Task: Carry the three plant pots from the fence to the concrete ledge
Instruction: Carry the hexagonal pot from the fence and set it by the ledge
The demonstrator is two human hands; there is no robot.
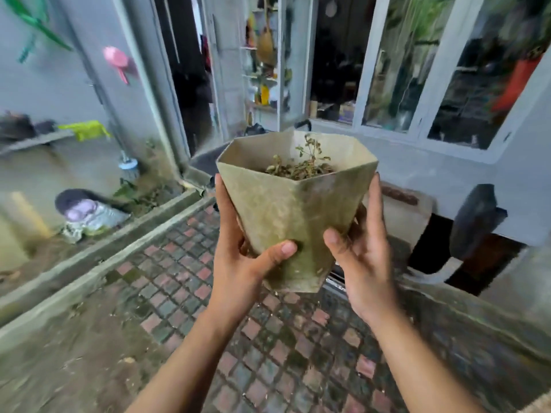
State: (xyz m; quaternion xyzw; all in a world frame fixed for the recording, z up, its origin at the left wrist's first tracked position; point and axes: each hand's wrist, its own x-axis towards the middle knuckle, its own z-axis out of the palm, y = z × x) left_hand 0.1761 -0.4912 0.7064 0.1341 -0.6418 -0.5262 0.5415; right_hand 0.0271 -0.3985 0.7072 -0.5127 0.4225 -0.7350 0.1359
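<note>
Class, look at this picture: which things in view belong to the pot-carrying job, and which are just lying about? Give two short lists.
Part of the job:
- faceted beige plant pot holding a small dried plant
- left hand and right hand, gripping the pot's sides

Just lying about:
- pink plastic scoop hanging on the wall
- yellow-green cloth on the shelf
- blue-and-white brush by the wall

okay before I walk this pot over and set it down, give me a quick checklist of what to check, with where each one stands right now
1. Both hands on the pot: ok. Left hand and right hand cup its lower sides.
2. Grip secure: ok, both thumbs press the front face, though nothing supports the base.
3. Pot level: ok, roughly upright, and the plant sits inside.
4. Path underfoot: cannot tell. The brick paving looks damp and mossy.
5. Landing spot free: cannot tell, the picture is blurred.
</note>
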